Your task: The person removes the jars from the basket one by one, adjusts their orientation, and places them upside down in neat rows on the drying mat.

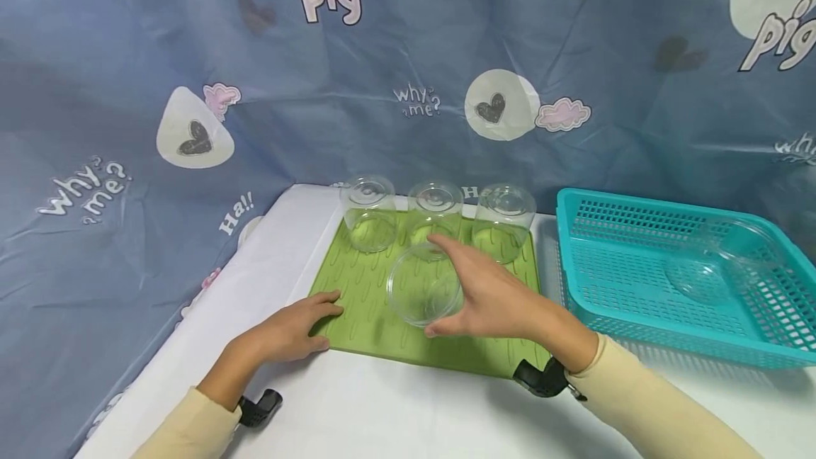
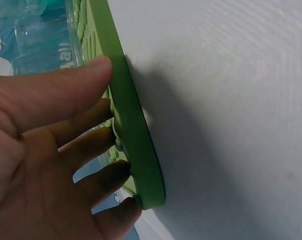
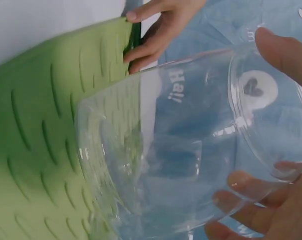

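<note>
My right hand (image 1: pixel 491 296) grips a clear plastic cup (image 1: pixel 411 296) between thumb and fingers, above the middle of a ribbed green mat (image 1: pixel 376 331). In the right wrist view, that cup (image 3: pixel 175 135) is tilted, and the fingers curve round it near its wide rim. Three similar clear cups stand upside down along the mat's back edge: left (image 1: pixel 370 222), middle (image 1: pixel 436 211) and right (image 1: pixel 503 225). My left hand (image 1: pixel 287 328) rests at the mat's left front corner, fingers loosely spread. In the left wrist view, its fingertips meet the mat's raised edge (image 2: pixel 136 135).
A turquoise perforated basket (image 1: pixel 637 328) stands to the right of the mat, with clear plastic cups (image 1: pixel 701 275) lying in it. White cloth (image 1: pixel 376 402) covers the table. Behind hangs a blue printed curtain (image 1: pixel 357 119).
</note>
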Demonstrator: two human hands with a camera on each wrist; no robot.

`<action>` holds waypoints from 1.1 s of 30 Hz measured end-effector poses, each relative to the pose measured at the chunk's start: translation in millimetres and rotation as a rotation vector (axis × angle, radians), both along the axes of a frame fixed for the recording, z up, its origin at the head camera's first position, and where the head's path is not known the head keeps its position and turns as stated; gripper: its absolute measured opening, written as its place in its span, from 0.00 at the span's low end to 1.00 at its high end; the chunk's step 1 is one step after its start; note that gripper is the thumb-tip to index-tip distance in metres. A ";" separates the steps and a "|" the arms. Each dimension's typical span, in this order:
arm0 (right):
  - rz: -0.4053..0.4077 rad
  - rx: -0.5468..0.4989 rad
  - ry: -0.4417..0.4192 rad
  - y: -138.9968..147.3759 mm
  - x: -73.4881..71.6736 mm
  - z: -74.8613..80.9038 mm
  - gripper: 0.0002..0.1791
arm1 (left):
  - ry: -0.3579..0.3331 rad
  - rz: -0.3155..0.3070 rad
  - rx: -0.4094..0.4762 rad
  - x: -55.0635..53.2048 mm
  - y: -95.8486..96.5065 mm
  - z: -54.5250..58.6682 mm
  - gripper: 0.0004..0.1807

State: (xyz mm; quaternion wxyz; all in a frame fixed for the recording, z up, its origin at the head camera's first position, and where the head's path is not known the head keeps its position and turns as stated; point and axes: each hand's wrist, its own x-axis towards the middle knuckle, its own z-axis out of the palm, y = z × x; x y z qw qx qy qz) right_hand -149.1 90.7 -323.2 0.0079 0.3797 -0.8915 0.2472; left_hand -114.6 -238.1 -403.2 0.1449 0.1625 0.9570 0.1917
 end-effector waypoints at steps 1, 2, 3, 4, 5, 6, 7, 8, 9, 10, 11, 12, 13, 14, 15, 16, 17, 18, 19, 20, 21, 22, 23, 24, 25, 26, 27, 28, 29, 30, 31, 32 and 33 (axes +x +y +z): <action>-0.009 -0.015 0.000 0.2 0.5 -2.7 0.69 | 0.003 -0.001 -0.001 -0.7 0.7 -1.2 0.30; -0.022 -0.027 0.002 0.4 0.9 -4.9 0.68 | 0.003 0.002 0.000 -0.9 1.2 -2.3 0.30; -0.030 -0.041 0.005 0.5 1.1 -6.4 0.68 | 0.001 0.004 0.002 -0.5 1.6 -3.3 0.30; -0.038 -0.051 0.015 0.5 0.9 -7.8 0.68 | -0.001 0.007 0.002 0.0 1.5 -4.4 0.30; -0.046 -0.060 0.026 0.5 0.7 -9.2 0.67 | -0.004 0.011 0.003 0.8 1.5 -5.0 0.30; -0.054 -0.067 0.038 0.5 0.5 -10.6 0.67 | -0.007 0.015 0.002 1.4 1.5 -5.4 0.30; -0.062 -0.072 0.050 0.5 0.4 -11.7 0.66 | -0.009 0.019 0.004 1.8 1.5 -5.8 0.30; -0.069 -0.077 0.060 0.4 0.2 -12.9 0.66 | -0.012 0.022 0.007 1.8 1.7 -6.0 0.30; -0.072 -0.081 0.071 0.2 0.2 -13.8 0.66 | -0.010 0.022 0.009 1.5 1.9 -6.2 0.30; -0.075 -0.081 0.079 0.0 0.1 -15.0 0.66 | -0.005 0.020 0.010 1.1 2.2 -6.0 0.30; -0.074 -0.078 0.089 -0.5 0.1 -16.0 0.65 | -0.003 0.019 0.015 0.8 2.7 -5.6 0.30; -0.072 -0.073 0.096 -0.9 0.4 -17.0 0.65 | 0.000 0.014 0.016 0.3 2.8 -5.7 0.29; -0.066 -0.068 0.104 -1.6 0.5 -18.0 0.65 | -0.002 0.015 0.020 0.0 3.1 -5.7 0.29; -0.059 -0.060 0.114 -2.3 0.8 -18.9 0.65 | -0.004 0.015 0.022 -0.1 3.2 -5.5 0.30; -0.052 -0.053 0.124 -3.1 1.0 -19.6 0.65 | -0.006 0.012 0.022 0.0 3.1 -5.3 0.30; -0.047 -0.047 0.130 -3.8 1.2 -20.3 0.64 | -0.007 0.008 0.017 0.1 2.8 -5.1 0.30; -0.043 -0.040 0.139 -4.5 1.4 -20.5 0.64 | -0.010 0.010 0.015 0.2 2.4 -4.9 0.30; -0.042 -0.035 0.146 -5.0 1.7 -20.5 0.64 | -0.011 0.011 0.013 0.2 1.9 -4.5 0.30; -0.042 -0.034 0.153 -5.5 1.7 -20.2 0.64 | -0.010 0.016 0.015 0.0 1.5 -4.0 0.30; -0.044 -0.035 0.160 -6.0 1.6 -19.6 0.65 | -0.004 0.014 0.011 -0.4 1.0 -3.1 0.30; -0.048 -0.036 0.165 -6.4 1.6 -18.7 0.65 | 0.003 0.015 0.009 -0.8 0.5 -2.3 0.30; -0.052 -0.040 0.164 -6.8 2.1 -17.9 0.65 | 0.007 0.018 0.010 -0.4 0.4 -2.0 0.30; -0.058 -0.043 0.163 -7.0 2.4 -17.2 0.66 | 0.010 0.023 0.015 0.0 0.5 -1.6 0.29; -0.062 -0.048 0.160 -7.4 2.8 -16.3 0.66 | 0.016 0.018 0.016 0.2 0.4 -1.6 0.29; -0.068 -0.052 0.157 -7.6 2.8 -15.7 0.66 | 0.022 0.014 0.016 0.6 0.4 -1.6 0.29; -0.071 -0.055 0.154 -7.8 2.8 -15.4 0.66 | 0.023 0.012 0.018 1.0 0.5 -1.5 0.29; -0.074 -0.056 0.151 -8.0 2.8 -15.2 0.66 | 0.021 0.013 0.021 1.5 0.6 -1.7 0.29; -0.075 -0.060 0.147 -8.3 2.7 -15.3 0.66 | 0.019 0.007 0.021 1.9 0.5 -2.0 0.29; -0.073 -0.059 0.146 -8.5 2.4 -15.8 0.66 | 0.016 0.005 0.021 2.3 0.4 -2.0 0.29; -0.070 -0.058 0.151 -8.8 2.1 -16.2 0.66 | 0.015 0.001 0.021 2.5 0.3 -2.0 0.29; -0.067 -0.055 0.158 -9.1 1.7 -16.8 0.65 | 0.015 0.001 0.024 2.6 0.1 -1.8 0.29; -0.062 -0.052 0.169 -9.7 1.3 -17.1 0.65 | 0.016 0.001 0.026 2.4 -0.3 -1.7 0.29; -0.057 -0.045 0.181 -10.3 0.9 -17.4 0.64 | 0.017 0.003 0.029 2.2 -0.8 -1.7 0.29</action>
